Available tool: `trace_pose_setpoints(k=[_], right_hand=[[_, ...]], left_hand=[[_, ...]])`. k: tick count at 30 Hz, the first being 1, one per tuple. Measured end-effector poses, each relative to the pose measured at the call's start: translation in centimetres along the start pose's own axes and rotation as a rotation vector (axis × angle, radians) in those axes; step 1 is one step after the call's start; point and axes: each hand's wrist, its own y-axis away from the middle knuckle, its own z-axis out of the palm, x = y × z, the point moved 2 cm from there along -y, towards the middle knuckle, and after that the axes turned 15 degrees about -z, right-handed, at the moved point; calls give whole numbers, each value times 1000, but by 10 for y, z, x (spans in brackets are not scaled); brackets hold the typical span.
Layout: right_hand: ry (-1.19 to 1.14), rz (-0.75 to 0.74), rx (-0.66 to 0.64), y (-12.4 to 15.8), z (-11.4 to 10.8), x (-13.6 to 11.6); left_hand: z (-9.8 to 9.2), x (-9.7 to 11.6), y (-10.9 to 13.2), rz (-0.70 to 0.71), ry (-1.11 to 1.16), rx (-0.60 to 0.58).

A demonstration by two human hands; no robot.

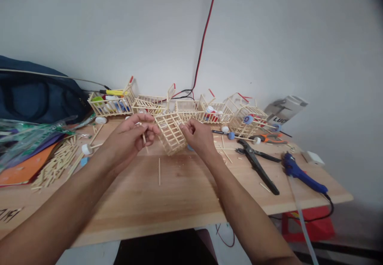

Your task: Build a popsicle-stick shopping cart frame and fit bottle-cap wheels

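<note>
A small cage-like frame of wooden sticks [171, 134] is tilted above the table between my hands. My right hand [199, 137] pinches its right side with closed fingers. At its left edge my left hand [131, 135] has its fingertips close to the frame, thumb and fingers closed on a short wooden stick [144, 138]. Whether the left fingertips touch the frame is hard to tell. One loose stick [159, 171] lies on the table below the frame.
Several stick-built carts [112, 104] line the wall. Black pliers [259, 167], a blue glue gun [303, 175] and orange-handled pliers [273, 138] lie right. A stick pile [56, 163], plastic bags [36, 137] and a dark blue bag [38, 91] are left.
</note>
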Motion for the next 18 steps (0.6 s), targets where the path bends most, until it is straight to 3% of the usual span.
trace_pose_setpoints(k=[7,18], right_hand=[[20,-27,-9,0,0,2],[9,-74,0,1,-3,5]], left_hand=[[-1,-9,-8,84,-79,-23],[-3,1,-6,106,-327,116]])
